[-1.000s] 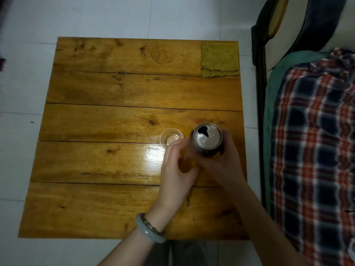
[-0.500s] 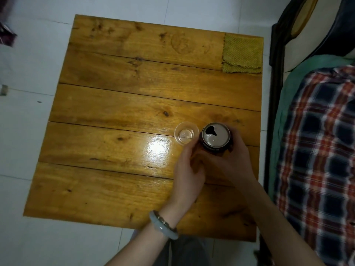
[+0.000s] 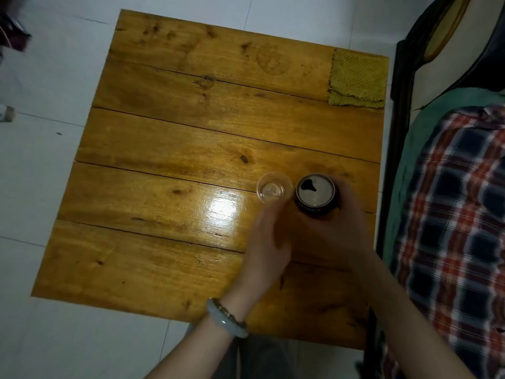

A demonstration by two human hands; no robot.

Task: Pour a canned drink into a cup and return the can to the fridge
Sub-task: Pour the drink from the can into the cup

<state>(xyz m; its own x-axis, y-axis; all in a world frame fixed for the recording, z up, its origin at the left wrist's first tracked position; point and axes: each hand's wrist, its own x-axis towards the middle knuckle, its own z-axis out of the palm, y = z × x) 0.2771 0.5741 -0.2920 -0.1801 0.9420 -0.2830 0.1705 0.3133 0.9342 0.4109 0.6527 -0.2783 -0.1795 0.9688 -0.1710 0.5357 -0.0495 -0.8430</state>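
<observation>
Can (image 3: 315, 194), opened, stands gripped in our right hand (image 3: 343, 231); we next tilt it over the cup (image 3: 274, 190); left hand (image 3: 269, 243) blurred, grip undeterminable.

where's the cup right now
In the head view the clear plastic cup stands on the wooden table, right of centre, just left of the open can.

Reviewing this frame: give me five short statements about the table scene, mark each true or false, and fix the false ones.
1. The can is already opened. True.
2. The cup stands right of the can. False: it stands to its left, close beside it.
3. The right hand grips the can. True.
4. The green cloth lies under the cup. False: it lies at the table's far right corner.
5. A bracelet sits on the left wrist. True.
</observation>
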